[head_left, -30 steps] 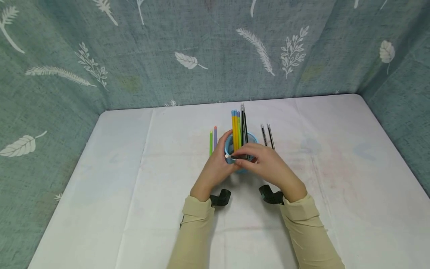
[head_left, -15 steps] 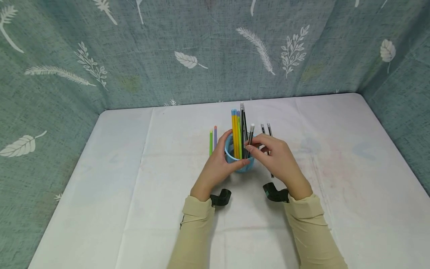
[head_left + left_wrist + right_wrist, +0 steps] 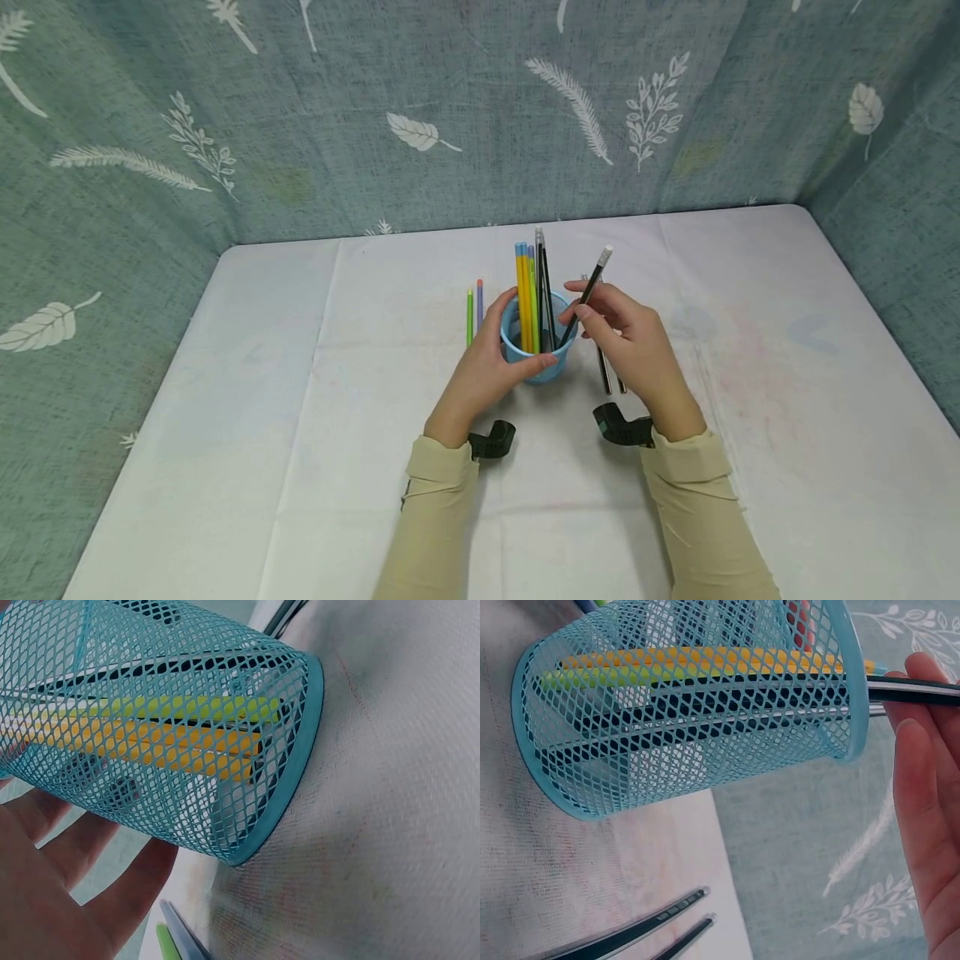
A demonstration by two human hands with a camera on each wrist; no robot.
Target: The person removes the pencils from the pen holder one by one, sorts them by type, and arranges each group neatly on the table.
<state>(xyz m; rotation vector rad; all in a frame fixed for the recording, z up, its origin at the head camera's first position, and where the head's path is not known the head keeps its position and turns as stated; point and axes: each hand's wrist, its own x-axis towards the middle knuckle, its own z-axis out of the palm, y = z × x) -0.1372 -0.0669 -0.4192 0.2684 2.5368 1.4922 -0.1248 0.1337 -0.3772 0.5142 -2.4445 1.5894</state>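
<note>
A light blue mesh pencil cup (image 3: 551, 372) stands upright on the table, my left hand (image 3: 480, 375) gripping it around its left side. Its mesh wall (image 3: 187, 682) shows pencil ends inside in the left wrist view. Two yellow pencils (image 3: 522, 292), a green pencil (image 3: 535, 308) and black pencils (image 3: 547, 275) stand in the cup. Between thumb and fingers, my right hand (image 3: 633, 342) pinches a black pencil (image 3: 595, 277) with a white end up. This pencil leans right over the rim, its lower part inside the cup (image 3: 630, 765).
Left of the cup lie a green pencil (image 3: 470, 317) and a purple pencil (image 3: 480, 302). Two black pencils (image 3: 604, 372) lie to the right, partly under my right hand. A white cloth (image 3: 225, 433) covers the table; a patterned curtain (image 3: 315, 167) hangs behind.
The held black pencil has gone from lying flat over the cup to standing inside it, then tilted right. My right hand has moved right; my left hand keeps its hold.
</note>
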